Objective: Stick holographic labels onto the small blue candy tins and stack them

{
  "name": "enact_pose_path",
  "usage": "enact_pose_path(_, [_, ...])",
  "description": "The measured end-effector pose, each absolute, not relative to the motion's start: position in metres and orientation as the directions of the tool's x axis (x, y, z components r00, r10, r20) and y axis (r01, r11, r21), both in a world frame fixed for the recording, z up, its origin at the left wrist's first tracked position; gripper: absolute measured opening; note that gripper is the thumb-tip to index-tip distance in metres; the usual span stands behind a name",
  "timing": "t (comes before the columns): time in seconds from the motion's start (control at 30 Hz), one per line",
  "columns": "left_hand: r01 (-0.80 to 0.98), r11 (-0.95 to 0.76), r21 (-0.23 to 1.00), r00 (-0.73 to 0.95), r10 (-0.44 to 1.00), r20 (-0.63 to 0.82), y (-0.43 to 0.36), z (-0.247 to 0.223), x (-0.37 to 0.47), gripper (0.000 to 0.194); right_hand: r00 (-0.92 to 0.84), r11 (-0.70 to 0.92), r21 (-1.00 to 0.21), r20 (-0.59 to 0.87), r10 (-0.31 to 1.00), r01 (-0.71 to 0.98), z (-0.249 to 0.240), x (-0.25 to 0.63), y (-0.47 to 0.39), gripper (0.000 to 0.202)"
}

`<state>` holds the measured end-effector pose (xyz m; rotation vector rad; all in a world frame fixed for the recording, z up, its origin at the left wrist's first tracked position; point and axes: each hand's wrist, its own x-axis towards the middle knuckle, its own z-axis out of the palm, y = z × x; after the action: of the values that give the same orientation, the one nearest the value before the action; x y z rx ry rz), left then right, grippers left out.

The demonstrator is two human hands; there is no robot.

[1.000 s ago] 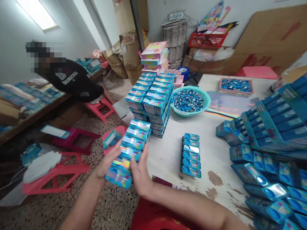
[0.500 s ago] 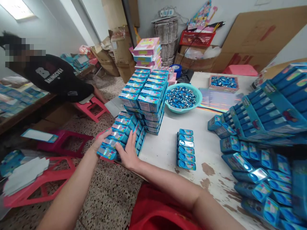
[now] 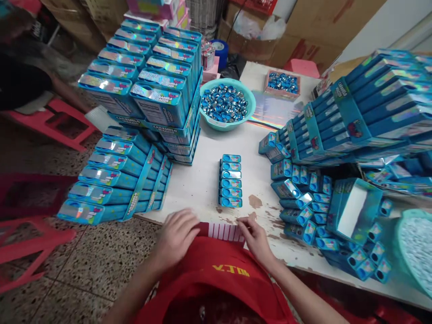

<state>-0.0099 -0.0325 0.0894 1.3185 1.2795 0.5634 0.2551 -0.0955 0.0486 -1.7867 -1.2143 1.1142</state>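
Fingers point(image 3: 182, 220) of the left hand point(image 3: 172, 240) spread loosely; whether the right hand point(image 3: 258, 240) pinches the striped strip point(image 3: 224, 231) is unclear. Shiny-topped blue boxes point(image 3: 110, 160), gripped earlier, now stand free on the tabletop point(image 3: 189, 184) at left.

Light falls from above on your pale table point(image 3: 192, 189), bright and mostly even, while the floor point(image 3: 70, 279) at left is dimmer and the person point(image 3: 27, 67) at far left sinks into blurred shadow. Glare whitens the tins point(image 3: 108, 82) on your left; rainbow streaks cross the far sheet point(image 3: 273, 110). Your left hand point(image 3: 180, 236) smears at the fingertips. Wide-lens distortion stretches the right stack point(image 3: 378, 103) toward the edge.
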Motion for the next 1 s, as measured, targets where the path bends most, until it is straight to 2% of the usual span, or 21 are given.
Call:
enact_pose_path(0.07, [0.569, 0.074, 0.819, 0.459, 0.798, -0.391, -0.029, 0.062, 0.009, 0.02, 0.033, -0.203, -0.876, -0.21, 0.977, 0.438, 0.039, 0.24, -0.094, 0.025])
enact_pose_path(0.13, [0.742, -0.077, 0.666, 0.524, 0.686, -0.504, -0.02, 0.037, 0.019, 0.021, -0.118, -0.096, -0.855, -0.181, 0.976, 0.509, 0.029, 0.222, -0.087, 0.022])
enact_pose_path(0.2, [0.819, -0.117, 0.561, 0.494, 0.642, -0.586, -0.011, 0.02, 0.023, 0.028, -0.206, -0.036, -0.81, -0.191, 0.96, 0.586, 0.017, 0.207, -0.08, 0.028])
enact_pose_path(0.3, [0.855, -0.152, 0.497, 0.467, 0.643, -0.607, -0.002, 0.01, 0.027, 0.03, -0.274, 0.046, -0.696, -0.219, 0.936, 0.716, 0.002, 0.194, -0.073, 0.04])
enact_pose_path(0.47, [0.87, -0.15, 0.47, 0.446, 0.643, -0.623, 0.002, 0.008, 0.032, 0.032, -0.377, 0.162, -0.574, -0.277, 0.884, 0.803, -0.002, 0.187, -0.069, 0.042])
enact_pose_path(0.63, [0.879, -0.093, 0.468, 0.411, 0.646, -0.643, 0.002, 0.0, 0.032, 0.03, -0.437, 0.228, -0.582, -0.247, 0.865, 0.781, 0.001, 0.188, -0.069, 0.029])
enact_pose_path(0.77, [0.869, -0.079, 0.489, 0.418, 0.648, -0.637, 0.003, -0.005, 0.032, 0.03, -0.385, 0.209, -0.534, -0.242, 0.891, 0.819, -0.002, 0.185, -0.064, 0.014])
enact_pose_path(0.87, [0.857, -0.066, 0.51, 0.427, 0.645, -0.634, 0.004, -0.011, 0.032, 0.028, -0.356, 0.198, -0.472, -0.274, 0.893, 0.859, -0.003, 0.179, -0.06, 0.014])
enact_pose_path(0.93, [0.853, -0.051, 0.52, 0.426, 0.645, -0.635, 0.004, -0.014, 0.031, 0.026, -0.387, 0.21, -0.51, -0.271, 0.881, 0.834, 0.002, 0.178, -0.06, 0.014])
enact_pose_path(1.0, [0.853, -0.039, 0.52, 0.418, 0.647, -0.638, 0.004, -0.014, 0.031, 0.026, -0.399, 0.175, -0.611, -0.253, 0.881, 0.772, 0.012, 0.18, -0.061, 0.011])
